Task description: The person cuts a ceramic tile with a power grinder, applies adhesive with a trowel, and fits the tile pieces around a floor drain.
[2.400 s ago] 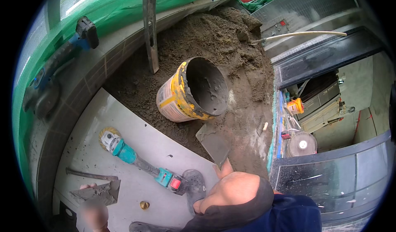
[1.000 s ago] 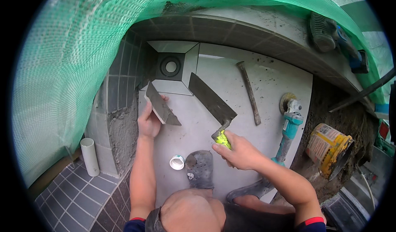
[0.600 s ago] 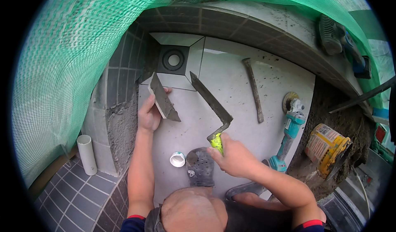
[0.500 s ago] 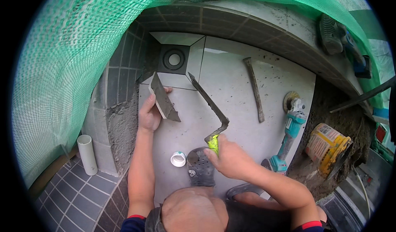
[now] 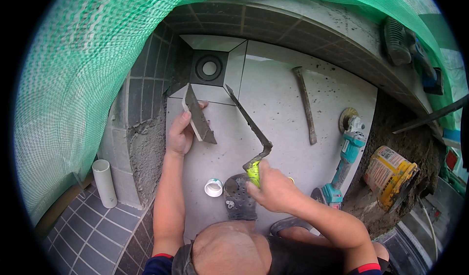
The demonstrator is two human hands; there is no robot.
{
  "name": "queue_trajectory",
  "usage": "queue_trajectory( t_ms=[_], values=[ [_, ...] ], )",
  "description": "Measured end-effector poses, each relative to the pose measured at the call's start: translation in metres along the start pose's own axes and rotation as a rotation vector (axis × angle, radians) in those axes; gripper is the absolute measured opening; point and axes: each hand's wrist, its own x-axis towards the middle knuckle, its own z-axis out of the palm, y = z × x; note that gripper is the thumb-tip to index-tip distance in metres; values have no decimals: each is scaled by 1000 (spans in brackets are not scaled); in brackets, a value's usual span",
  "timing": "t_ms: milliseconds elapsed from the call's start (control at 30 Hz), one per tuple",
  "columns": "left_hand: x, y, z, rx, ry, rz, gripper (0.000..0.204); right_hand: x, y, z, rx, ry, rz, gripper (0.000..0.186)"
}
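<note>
My left hand [image 5: 181,134] grips a cut piece of tile [image 5: 199,118] by its edges, tilted, its face coated in grey mortar. In my right hand [image 5: 273,187] is a trowel [image 5: 248,118] with a yellow-green handle, its mortar-smeared blade seen edge-on and pointing up and left. The blade is apart from the tile piece. Beyond both lies a square drain [image 5: 209,69] with a round centre, framed by mitred pale tiles. Below the hands is the large pale floor tile [image 5: 273,79]. On it, between my forearms, sits a white plastic pipe fitting [image 5: 213,187].
A chisel-like metal bar [image 5: 306,106] and a teal angle grinder [image 5: 349,150] lie at the right. Past them, a yellow bucket [image 5: 388,177] rests tipped on dirt. A white pipe [image 5: 104,183] stands at left, below green netting [image 5: 93,70]. Dark tiled walls [image 5: 264,21] border the floor.
The view has shifted slightly. The tile piece in my left hand has turned a little, and the trowel stays nearly still beside it.
</note>
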Motion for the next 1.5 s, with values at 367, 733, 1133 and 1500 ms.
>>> queue_trajectory(
  t_ms=[367,733,1133,1500],
  values=[
    [2,1,1,33,21,-12,59,7,14,0,-49,-21,-94,53],
    [4,1,2,96,23,-17,58,8,20,-4,0,-20,-151,50],
    [5,0,3,108,23,-9,57,7,20,-5,-4,-5,-136,50],
    [5,-2,6,78,64,1,58,-22,22,-9,27,148,-120,45]
  ],
)
